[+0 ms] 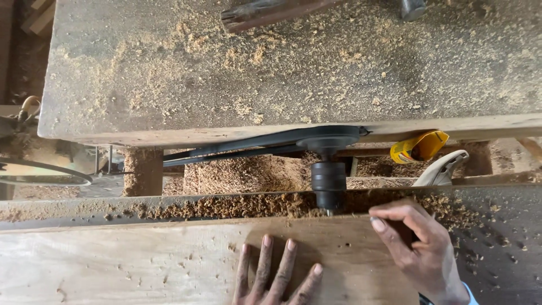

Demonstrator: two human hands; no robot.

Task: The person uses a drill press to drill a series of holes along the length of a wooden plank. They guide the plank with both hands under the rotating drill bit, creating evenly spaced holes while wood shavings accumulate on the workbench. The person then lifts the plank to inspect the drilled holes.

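Wood board point(169, 260) lies flat on the near side of the machine bed, long edge set toward the black chuck point(328, 185) w/ its small bit, which meets the board's far edge approx. at mid-frame. Left hand point(276, 277) rests palm-down on the board top, fingers spread flat, gripping nothing, just pressing. Right hand point(415, 243) sits at the board's right end, fingers curled over the far corner, thumb tucked under; it grasps the board edge, close beside the chuck but not touching it. Belt point(237, 148) runs from the left to the pulley point(330, 138) directly above the chuck; cannot tell from one view whether it is turning. Progress, as judged: board is positioned and held against the bit, so setup looks done. No hole or slot shows on the visible far edge, so the cut itself appears just begun or not yet begun; depth at the bit is hidden by the chuck. Wood chips point(226, 206) lie thick in the channel along the far edge. Far table point(282, 68) carries scattered sawdust. Yellow item point(420, 146) and a white handle point(443, 168) sit below, right of the pulley.
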